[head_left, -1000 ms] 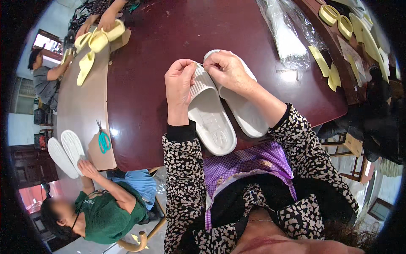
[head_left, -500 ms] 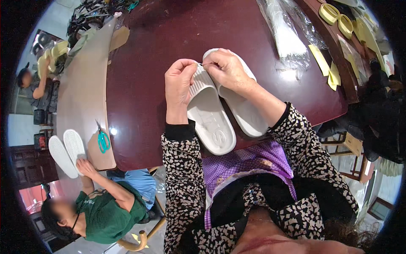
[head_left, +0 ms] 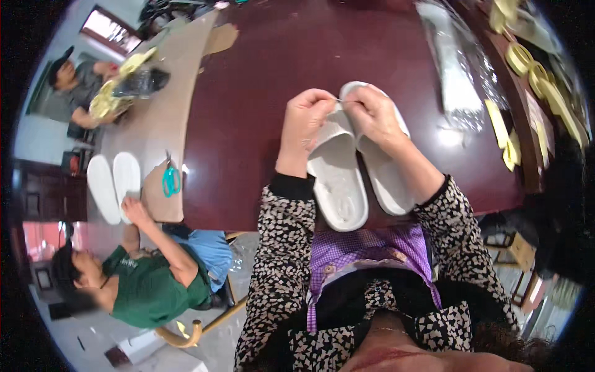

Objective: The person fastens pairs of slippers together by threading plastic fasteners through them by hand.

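Item: pair of grey slides (head_left: 356, 167) on the dark red table (head_left: 248, 93), toes under my fingertips, heels toward my body. My left hand (head_left: 305, 121) and right hand (head_left: 372, 115) hold the same spots on the straps as a second ago; only my view shifted. Both thumb-and-forefinger tips pinch a thin strand (head_left: 338, 100) between them; work seemingly mid-fastening. Unclear: strand's nature, its attachment point, strap tops beneath my knuckles. Left of my fingers: teal scissors (head_left: 171, 181), co-worker's white soles (head_left: 114, 186)
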Tool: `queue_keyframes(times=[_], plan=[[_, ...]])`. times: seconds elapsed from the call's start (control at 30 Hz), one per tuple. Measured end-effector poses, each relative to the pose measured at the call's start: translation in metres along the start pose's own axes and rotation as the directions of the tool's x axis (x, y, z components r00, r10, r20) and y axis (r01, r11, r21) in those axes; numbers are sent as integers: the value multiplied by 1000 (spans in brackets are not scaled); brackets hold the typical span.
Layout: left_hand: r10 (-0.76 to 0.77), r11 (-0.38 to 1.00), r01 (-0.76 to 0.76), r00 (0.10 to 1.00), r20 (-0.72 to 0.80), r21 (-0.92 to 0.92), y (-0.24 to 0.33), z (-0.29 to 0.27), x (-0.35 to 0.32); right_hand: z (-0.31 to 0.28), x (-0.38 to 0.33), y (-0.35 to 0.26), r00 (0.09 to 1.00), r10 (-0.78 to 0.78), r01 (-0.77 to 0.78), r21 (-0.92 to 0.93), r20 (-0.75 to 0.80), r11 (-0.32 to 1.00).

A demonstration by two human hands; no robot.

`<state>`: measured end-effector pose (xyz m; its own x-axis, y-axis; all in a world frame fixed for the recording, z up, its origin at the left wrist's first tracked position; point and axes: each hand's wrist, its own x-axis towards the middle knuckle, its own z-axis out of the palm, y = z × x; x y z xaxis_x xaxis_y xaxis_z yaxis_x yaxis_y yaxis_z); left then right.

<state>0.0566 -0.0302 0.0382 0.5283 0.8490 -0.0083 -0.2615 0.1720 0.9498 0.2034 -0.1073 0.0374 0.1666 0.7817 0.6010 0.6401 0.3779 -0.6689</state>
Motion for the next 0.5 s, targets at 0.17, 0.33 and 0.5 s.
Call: queue_keyframes(times=[0.17,0.33,0.5], plan=[[42,999,-42,999,-5,18,3,7,-3,1,-3,-2,997,79,-79,27,12,996],[34,999,-35,998,48,5,4,1,-3,6,-2,-5,995,95,-95,32,-11,995],[-23,999,25,997,68,-29,5,-1,-4,4,-2,-9,990,140,-140,50,11,989]])
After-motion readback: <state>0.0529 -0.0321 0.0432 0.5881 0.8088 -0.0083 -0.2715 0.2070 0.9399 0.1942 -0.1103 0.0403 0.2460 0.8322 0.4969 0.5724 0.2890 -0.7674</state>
